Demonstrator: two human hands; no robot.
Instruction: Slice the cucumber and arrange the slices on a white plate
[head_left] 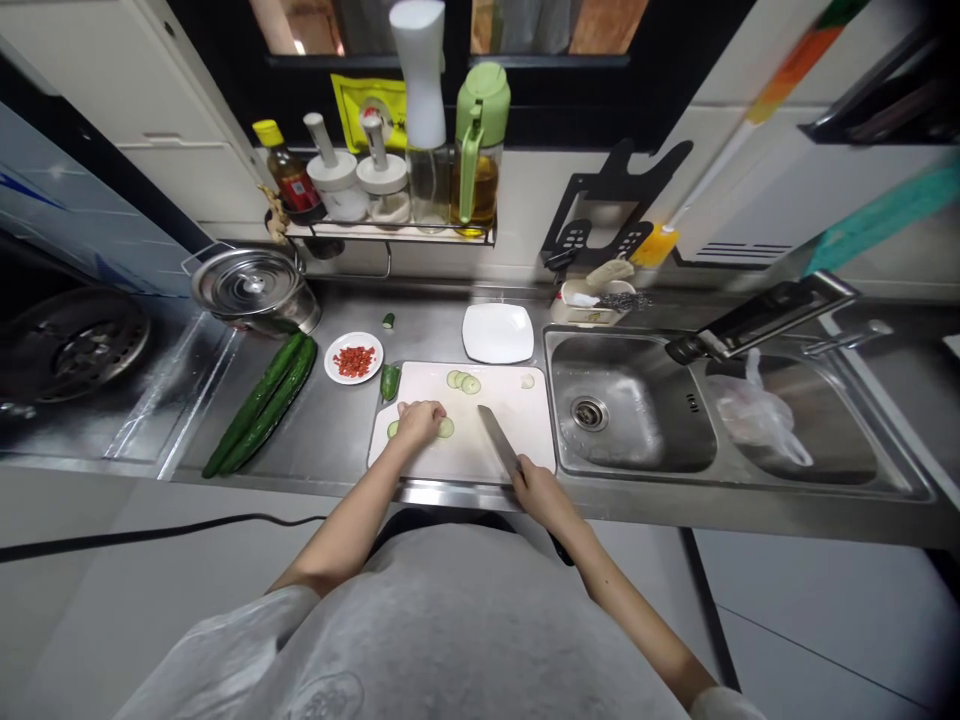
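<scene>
Reading from left to right, we locate the near row of cucumber slices (446, 428) directly beneath and to both sides of the left hand (421, 422), on the near left part of the white cutting board (450, 460). The row's long axis runs roughly side to side, parallel to the counter edge. The left hand, with fingers bent down over the row, is the nearer of the two; we cannot tell whether its fingertips pinch a slice or only rest on it.

We have the right hand (538, 488) closed around the handle of the kitchen knife (497, 437) at the board's near edge. The blade slants away from us and leftward, its tip right of the row, with a strip of bare board between them. Blade and row axes therefore cross at an angle rather than align.

Beyond the left hand and slightly to its right, we note a far group of overlapping slices (463, 382); a single pale slice (527, 381) lies near the far right corner. A cut cucumber piece (390, 382) sits at the far left corner
</scene>
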